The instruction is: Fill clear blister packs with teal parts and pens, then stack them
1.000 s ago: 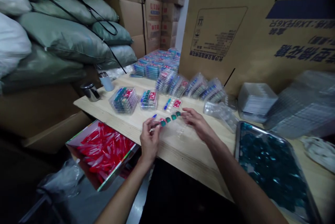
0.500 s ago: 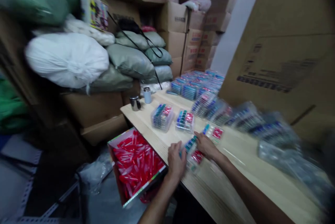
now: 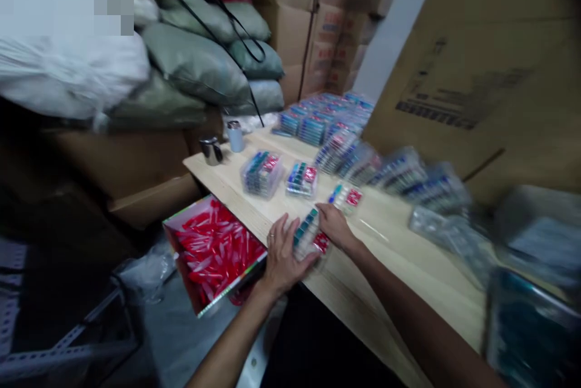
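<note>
Between my hands, at the table's near edge, is a clear plastic case (image 3: 307,235) with a row of teal pieces, pale ones and a red patch. My left hand (image 3: 282,258) grips its left side, fingers spread along the edge and thumb across the near end. At its far right corner, my right hand (image 3: 336,226) holds on with bent fingers; the fingertips are partly hidden. Just beyond the right hand lies a similar case (image 3: 347,197) with blue, white and red pieces. Two stacks of filled cases, a short one (image 3: 302,180) and a taller one (image 3: 262,174), stand farther back.
Below the table's left edge sits an open box (image 3: 170,236) of red plastic pieces. A metal mug (image 3: 211,151) and a light-blue flask (image 3: 235,137) stand at the far left corner. Clear cases (image 3: 399,173) line the right side beside a large cardboard box (image 3: 476,73).
The view has swung right and down, bringing a teal-filled container into sight at lower right. My left hand has spread its fingers and moved its thumb across the case's near end.
</note>
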{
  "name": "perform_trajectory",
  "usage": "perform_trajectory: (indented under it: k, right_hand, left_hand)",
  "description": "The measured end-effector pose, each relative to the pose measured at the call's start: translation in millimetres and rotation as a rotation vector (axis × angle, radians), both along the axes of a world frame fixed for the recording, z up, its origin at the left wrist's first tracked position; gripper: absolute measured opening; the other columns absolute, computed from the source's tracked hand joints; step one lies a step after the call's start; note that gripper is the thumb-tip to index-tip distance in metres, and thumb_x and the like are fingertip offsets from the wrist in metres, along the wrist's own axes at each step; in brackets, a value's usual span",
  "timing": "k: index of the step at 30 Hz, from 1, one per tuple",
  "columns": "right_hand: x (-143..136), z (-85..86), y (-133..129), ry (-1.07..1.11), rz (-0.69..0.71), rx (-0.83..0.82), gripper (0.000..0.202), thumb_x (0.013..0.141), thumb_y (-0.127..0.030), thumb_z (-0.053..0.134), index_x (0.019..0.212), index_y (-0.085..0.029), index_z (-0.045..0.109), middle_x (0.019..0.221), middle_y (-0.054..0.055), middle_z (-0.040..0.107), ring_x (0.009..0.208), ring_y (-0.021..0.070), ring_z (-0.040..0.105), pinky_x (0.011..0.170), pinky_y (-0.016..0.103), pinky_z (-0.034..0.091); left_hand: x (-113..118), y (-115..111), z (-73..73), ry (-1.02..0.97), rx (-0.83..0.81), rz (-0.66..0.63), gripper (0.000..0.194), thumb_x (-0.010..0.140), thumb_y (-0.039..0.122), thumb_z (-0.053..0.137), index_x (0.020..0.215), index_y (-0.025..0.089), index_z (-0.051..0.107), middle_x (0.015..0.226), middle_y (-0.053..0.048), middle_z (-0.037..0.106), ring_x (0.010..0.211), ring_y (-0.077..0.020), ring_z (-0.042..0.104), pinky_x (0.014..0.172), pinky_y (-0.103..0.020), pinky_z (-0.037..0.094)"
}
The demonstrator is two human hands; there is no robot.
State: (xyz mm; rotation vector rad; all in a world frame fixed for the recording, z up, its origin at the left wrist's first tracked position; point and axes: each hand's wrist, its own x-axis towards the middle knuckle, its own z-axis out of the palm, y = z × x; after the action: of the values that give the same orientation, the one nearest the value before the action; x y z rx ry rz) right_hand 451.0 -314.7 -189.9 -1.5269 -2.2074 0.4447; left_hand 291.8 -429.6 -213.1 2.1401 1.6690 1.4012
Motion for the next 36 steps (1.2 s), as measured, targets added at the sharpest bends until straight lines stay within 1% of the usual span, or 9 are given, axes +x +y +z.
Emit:
perform_trajectory:
  k: [3, 7, 14, 22, 25, 28, 31, 34, 36]
  right_hand:
    - [2, 5.9, 2, -0.023, -0.030, -0.007, 0.041, 0.092, -0.011, 0.041, 0.124, -0.015, 0.065, 0.115, 0.012, 0.069, 0.111, 0.0201, 0.061, 0.098, 0.028, 0.042]
    - [5, 6.9, 0, -0.059, -0.023, 0.002, 0.040, 0.091, -0.013, 0.044, 0.124, -0.016, 0.066, 0.116, 0.012, 0.068, 0.112, 0.0209, 0.061, 0.098, 0.027, 0.042]
    - [15, 9.0, 14, 0.002, -0.052, -0.071, 0.046, 0.089, -0.007, 0.042, 0.128, -0.019, 0.064, 0.119, 0.010, 0.065, 0.111, 0.0172, 0.060, 0.097, 0.024, 0.041]
    - [6, 9.1, 43, -0.131, 0.035, -0.135, 0.042, 0.085, -0.011, 0.050, 0.121, -0.022, 0.070, 0.117, 0.009, 0.064, 0.109, 0.0215, 0.058, 0.094, 0.027, 0.041]
    - [0, 6.4, 35, -0.183, 0.058, -0.115, 0.041, 0.088, -0.017, 0.049, 0.124, -0.026, 0.066, 0.114, 0.010, 0.062, 0.110, 0.0246, 0.056, 0.093, 0.032, 0.041]
    - [-9, 10.5, 15, -0.197, 0.036, -0.042, 0.044, 0.093, -0.016, 0.041, 0.133, -0.022, 0.058, 0.115, 0.013, 0.059, 0.109, 0.0257, 0.053, 0.092, 0.036, 0.039]
    - [-17, 14.5, -9, -0.185, -0.030, 0.109, 0.040, 0.096, -0.017, 0.036, 0.131, -0.019, 0.055, 0.115, 0.014, 0.057, 0.111, 0.0260, 0.050, 0.092, 0.037, 0.036]
    - [-16, 11.9, -24, -0.221, 0.081, 0.172, 0.030, 0.097, -0.022, 0.040, 0.116, -0.019, 0.062, 0.109, 0.011, 0.059, 0.103, 0.0251, 0.052, 0.089, 0.037, 0.036]
    - [-10, 9.3, -26, -0.259, 0.071, 0.197, 0.029, 0.095, -0.018, 0.041, 0.114, -0.019, 0.063, 0.108, 0.012, 0.061, 0.101, 0.0262, 0.053, 0.087, 0.039, 0.037]
  left_hand:
    - [-4, -10, -3.5, 0.160, -0.061, -0.072, 0.114, 0.064, 0.063, 0.079, 0.153, 0.018, 0.024, 0.156, -0.025, 0.023, 0.145, -0.0424, 0.024, 0.112, -0.061, 0.030]
    - [-5, -10, -11.1, 0.129, -0.081, -0.039, 0.116, 0.070, 0.057, 0.077, 0.155, 0.018, 0.009, 0.153, -0.026, 0.025, 0.144, -0.0393, 0.027, 0.110, -0.058, 0.036]
    - [9, -6, -9.8, 0.122, -0.060, -0.014, 0.130, 0.061, 0.070, 0.076, 0.155, 0.016, 0.005, 0.152, -0.027, 0.024, 0.145, -0.0424, 0.022, 0.112, -0.062, 0.032]
    - [30, -12, -6.0, 0.084, 0.031, 0.039, 0.121, 0.065, 0.067, 0.075, 0.154, 0.014, 0.012, 0.142, -0.025, 0.036, 0.136, -0.0395, 0.037, 0.108, -0.058, 0.039]
    - [37, -12, -11.5, 0.107, -0.023, 0.105, 0.120, 0.064, 0.070, 0.074, 0.153, 0.013, 0.016, 0.147, -0.027, 0.032, 0.139, -0.0419, 0.033, 0.107, -0.059, 0.038]
    - [39, -11, -21.0, 0.167, -0.090, 0.126, 0.095, 0.071, 0.062, 0.073, 0.145, 0.016, 0.035, 0.149, -0.024, 0.036, 0.140, -0.0423, 0.033, 0.108, -0.060, 0.038]
    - [33, -8, -28.1, 0.190, -0.129, 0.073, 0.073, 0.075, 0.048, 0.072, 0.137, 0.018, 0.047, 0.150, -0.020, 0.040, 0.141, -0.0408, 0.032, 0.109, -0.060, 0.037]
    - [15, -4, -26.2, 0.103, -0.114, -0.047, 0.081, 0.074, 0.039, 0.071, 0.145, 0.018, 0.038, 0.152, -0.019, 0.039, 0.141, -0.0365, 0.035, 0.110, -0.057, 0.039]
    - [-8, 0, -17.5, -0.008, -0.060, -0.056, 0.074, 0.079, 0.033, 0.065, 0.145, 0.018, 0.036, 0.150, -0.018, 0.041, 0.139, -0.0320, 0.039, 0.111, -0.052, 0.040]
